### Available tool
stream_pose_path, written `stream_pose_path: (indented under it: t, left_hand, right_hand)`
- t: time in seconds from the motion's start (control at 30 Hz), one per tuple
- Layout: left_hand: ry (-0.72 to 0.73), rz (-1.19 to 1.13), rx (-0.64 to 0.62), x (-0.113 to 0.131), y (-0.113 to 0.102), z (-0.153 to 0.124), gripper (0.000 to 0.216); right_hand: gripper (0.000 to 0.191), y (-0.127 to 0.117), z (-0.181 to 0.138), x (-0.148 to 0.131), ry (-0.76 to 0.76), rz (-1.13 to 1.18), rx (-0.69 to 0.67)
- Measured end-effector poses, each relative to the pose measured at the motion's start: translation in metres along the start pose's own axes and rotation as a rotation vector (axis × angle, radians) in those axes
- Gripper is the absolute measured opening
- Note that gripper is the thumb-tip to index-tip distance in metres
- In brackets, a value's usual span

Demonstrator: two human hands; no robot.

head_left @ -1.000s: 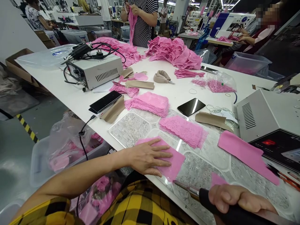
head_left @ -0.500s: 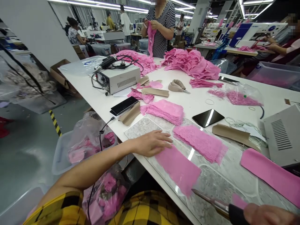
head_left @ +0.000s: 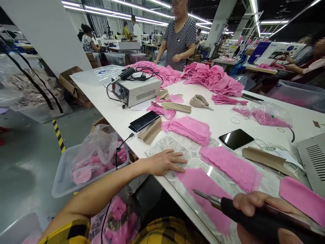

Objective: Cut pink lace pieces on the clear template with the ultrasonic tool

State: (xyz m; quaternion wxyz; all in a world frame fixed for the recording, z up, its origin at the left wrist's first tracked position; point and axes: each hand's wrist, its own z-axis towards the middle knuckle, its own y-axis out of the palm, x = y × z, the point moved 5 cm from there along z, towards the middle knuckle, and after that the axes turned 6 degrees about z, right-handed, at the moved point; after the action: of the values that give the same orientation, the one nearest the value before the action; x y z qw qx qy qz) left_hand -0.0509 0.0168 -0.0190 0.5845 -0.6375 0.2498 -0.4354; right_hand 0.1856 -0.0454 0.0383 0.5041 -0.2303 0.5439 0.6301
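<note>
My left hand (head_left: pixel 165 162) lies flat with fingers spread on the glass plate (head_left: pixel 162 144), touching the left end of a flat pink fabric piece (head_left: pixel 203 193). My right hand (head_left: pixel 264 206) is closed round the black handle of a hot cutting tool (head_left: pixel 236 208). Its metal tip (head_left: pixel 203 196) hovers over the pink piece. Just beyond lie a pink lace piece (head_left: pixel 231 166) and a stack of pink lace (head_left: pixel 189 127).
Two phones (head_left: pixel 143 121) (head_left: pixel 236 138), a grey control box (head_left: pixel 137 90) with cables, another box (head_left: pixel 313 162) at right, pink fabric heaps (head_left: pixel 213 75). A bin with bagged pink pieces (head_left: pixel 88 162) stands left of the table. A person in a striped shirt (head_left: pixel 179 40) stands opposite.
My left hand slid off the pink piece to its left end. My right hand brought the tool up and over the piece. The view lifted and turned left.
</note>
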Motion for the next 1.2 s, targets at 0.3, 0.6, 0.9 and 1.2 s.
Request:
stream_pose_path:
  t: [0.3,0.6,0.9,1.2]
  left_hand:
    - [0.035,0.042,0.03,0.001,0.005,0.0,0.056]
    - [0.023,0.062,0.013,0.002,0.004,-0.001,0.056]
    - [0.014,0.075,0.002,0.002,0.004,0.0,0.057]
    - [0.039,0.088,0.062,0.002,0.004,-0.001,0.054]
  right_hand:
    - [0.022,0.044,0.005,0.021,-0.03,0.025,-0.132]
    - [0.02,0.053,0.01,0.035,-0.034,0.053,-0.177]
    - [0.02,0.055,0.011,0.04,-0.035,0.059,-0.18]
    - [0.018,0.058,0.011,0.039,-0.057,0.051,-0.19]
